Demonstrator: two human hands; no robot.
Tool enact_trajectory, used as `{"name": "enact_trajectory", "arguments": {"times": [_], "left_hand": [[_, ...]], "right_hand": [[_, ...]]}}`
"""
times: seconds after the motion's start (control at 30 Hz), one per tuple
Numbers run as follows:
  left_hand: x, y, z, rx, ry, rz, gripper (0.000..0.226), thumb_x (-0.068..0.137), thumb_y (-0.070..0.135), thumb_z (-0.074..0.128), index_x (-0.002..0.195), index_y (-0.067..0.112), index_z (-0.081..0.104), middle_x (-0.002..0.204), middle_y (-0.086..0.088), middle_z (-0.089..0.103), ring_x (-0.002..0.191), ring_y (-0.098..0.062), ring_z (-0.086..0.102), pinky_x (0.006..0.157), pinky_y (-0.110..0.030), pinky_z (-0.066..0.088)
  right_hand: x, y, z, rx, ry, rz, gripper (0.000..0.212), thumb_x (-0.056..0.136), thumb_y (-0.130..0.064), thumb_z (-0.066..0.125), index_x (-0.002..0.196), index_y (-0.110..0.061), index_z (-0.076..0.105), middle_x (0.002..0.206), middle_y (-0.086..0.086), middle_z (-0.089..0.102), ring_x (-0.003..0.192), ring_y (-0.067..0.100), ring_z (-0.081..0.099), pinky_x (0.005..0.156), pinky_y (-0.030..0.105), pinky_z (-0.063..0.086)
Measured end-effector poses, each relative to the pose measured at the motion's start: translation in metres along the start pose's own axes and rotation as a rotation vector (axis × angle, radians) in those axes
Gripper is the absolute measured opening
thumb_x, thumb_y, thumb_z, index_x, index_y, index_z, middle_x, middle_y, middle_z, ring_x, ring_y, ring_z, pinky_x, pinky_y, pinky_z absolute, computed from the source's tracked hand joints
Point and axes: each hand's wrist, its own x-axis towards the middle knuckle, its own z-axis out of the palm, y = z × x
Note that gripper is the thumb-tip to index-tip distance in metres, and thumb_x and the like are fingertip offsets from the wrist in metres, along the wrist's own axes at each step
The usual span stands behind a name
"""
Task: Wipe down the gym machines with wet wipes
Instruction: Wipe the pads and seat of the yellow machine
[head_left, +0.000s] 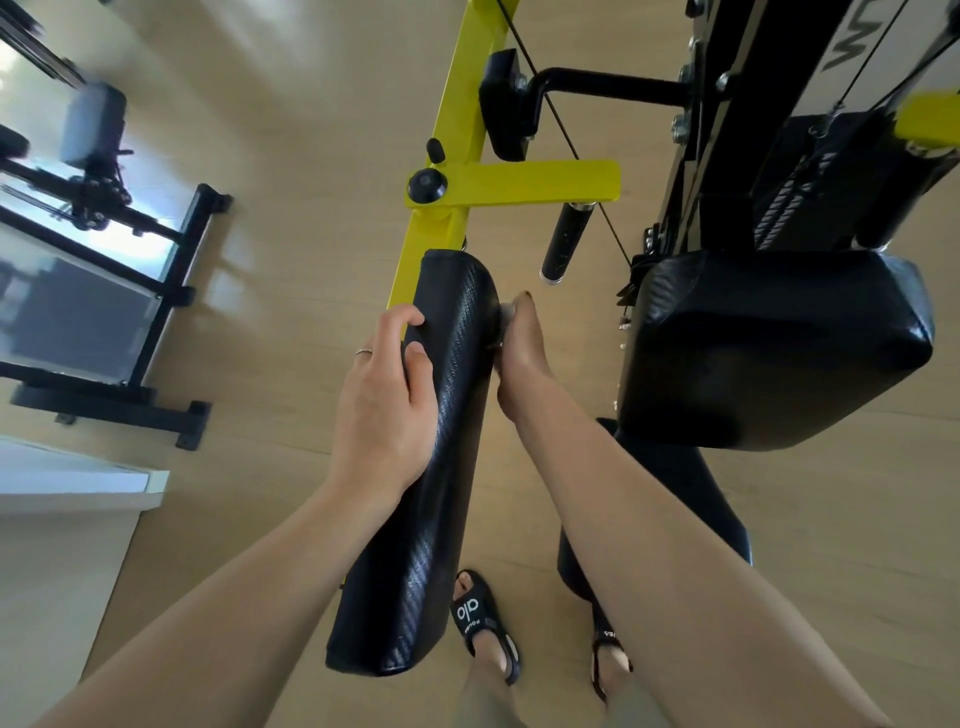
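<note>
We are mid-wipe on the long black arm pad at frame centre. Our left hand grips its left edge, steadying; our right hand pinches a wet wipe against its right side. Next, probably, we stroke downward.

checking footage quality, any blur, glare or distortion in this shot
Head view: wide-angle bending curves the floor and yellow frame; the rack at left is smeared and backlit by a bright window; the pad and left hand are sharp; the right hand is shaded.
</note>
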Motion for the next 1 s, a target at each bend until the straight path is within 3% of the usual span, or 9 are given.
{"name": "enact_trajectory", "arguments": {"times": [0.1, 0.17, 0.23, 0.3, 0.43, 0.63, 0.77, 0.83, 1.0], "left_hand": [[0.000, -0.001, 0.000, 0.008, 0.006, 0.008, 0.025, 0.104, 0.017, 0.036, 0.127, 0.023, 0.046, 0.082, 0.004, 0.051, 0.085, -0.024, 0.048, 0.069, -0.033, 0.029], [0.000, 0.000, 0.000, 0.008, 0.000, 0.011, 0.025, 0.104, 0.016, 0.035, 0.127, 0.022, 0.046, 0.081, 0.005, 0.050, 0.084, -0.024, 0.047, 0.069, -0.035, 0.030], [-0.001, -0.001, -0.001, 0.009, 0.001, 0.012, 0.025, 0.105, 0.017, 0.035, 0.127, 0.022, 0.046, 0.080, 0.005, 0.049, 0.085, -0.024, 0.047, 0.069, -0.034, 0.029], [-0.001, -0.001, -0.001, 0.002, -0.003, 0.001, 0.026, 0.105, 0.017, 0.035, 0.127, 0.023, 0.046, 0.084, 0.004, 0.051, 0.086, -0.023, 0.047, 0.070, -0.034, 0.030], [0.000, 0.000, 0.000, -0.002, -0.001, 0.003, 0.024, 0.104, 0.016, 0.036, 0.125, 0.023, 0.046, 0.081, 0.007, 0.051, 0.084, -0.023, 0.048, 0.070, -0.034, 0.031], [-0.002, 0.000, 0.001, -0.014, -0.016, -0.021, 0.025, 0.104, 0.019, 0.033, 0.126, 0.028, 0.043, 0.082, 0.002, 0.052, 0.089, -0.024, 0.048, 0.072, -0.036, 0.035], [-0.001, 0.000, 0.000, -0.023, -0.008, -0.016, 0.025, 0.104, 0.019, 0.034, 0.126, 0.027, 0.044, 0.085, 0.001, 0.055, 0.089, -0.024, 0.049, 0.072, -0.035, 0.034], [-0.001, -0.001, 0.000, -0.015, -0.002, -0.001, 0.025, 0.104, 0.019, 0.035, 0.126, 0.025, 0.045, 0.085, 0.002, 0.054, 0.089, -0.023, 0.049, 0.072, -0.034, 0.032], [-0.002, 0.000, 0.000, -0.018, -0.008, -0.008, 0.025, 0.105, 0.019, 0.033, 0.126, 0.026, 0.044, 0.081, 0.003, 0.054, 0.088, -0.024, 0.049, 0.071, -0.037, 0.034]], "right_hand": [[-0.008, 0.011, -0.001, -0.065, -0.020, 0.007, 0.056, 0.107, -0.054, 0.021, 0.120, -0.019, 0.062, 0.126, 0.006, 0.065, 0.104, 0.017, 0.056, 0.083, 0.031, 0.041], [-0.029, 0.029, -0.007, -0.083, -0.048, 0.001, 0.056, 0.108, -0.054, 0.020, 0.129, -0.022, 0.060, 0.125, 0.000, 0.066, 0.105, 0.011, 0.056, 0.085, 0.024, 0.041], [-0.063, 0.058, -0.013, -0.126, -0.071, -0.029, 0.060, 0.105, -0.063, 0.017, 0.143, -0.034, 0.053, 0.131, -0.016, 0.059, 0.119, 0.003, 0.051, 0.097, 0.021, 0.034], [-0.096, 0.094, -0.015, -0.211, -0.089, -0.081, 0.067, 0.098, -0.073, 0.013, 0.154, -0.046, 0.037, 0.143, -0.023, 0.049, 0.135, 0.003, 0.042, 0.110, 0.028, 0.030], [-0.107, 0.107, -0.008, -0.261, -0.132, -0.141, 0.082, 0.081, -0.094, 0.010, 0.152, -0.057, 0.032, 0.154, -0.017, 0.047, 0.147, 0.011, 0.037, 0.121, 0.047, 0.031], [-0.023, 0.023, 0.007, -0.227, 0.055, -0.097, 0.109, 0.062, -0.097, 0.015, 0.150, -0.040, 0.046, 0.151, 0.000, 0.053, 0.144, 0.025, 0.044, 0.121, 0.049, 0.030], [-0.073, 0.071, 0.000, -0.290, 0.011, -0.241, 0.072, 0.087, -0.078, 0.010, 0.151, -0.055, 0.035, 0.149, -0.011, 0.054, 0.139, 0.015, 0.047, 0.116, 0.045, 0.036], [-0.100, 0.103, -0.003, -0.247, -0.034, -0.228, 0.072, 0.086, -0.083, 0.011, 0.149, -0.058, 0.036, 0.148, -0.013, 0.054, 0.139, 0.012, 0.047, 0.116, 0.046, 0.038], [-0.058, 0.059, -0.005, -0.213, 0.026, -0.117, 0.069, 0.099, -0.070, 0.015, 0.146, -0.035, 0.052, 0.139, -0.006, 0.058, 0.130, 0.017, 0.051, 0.108, 0.037, 0.036]]}}
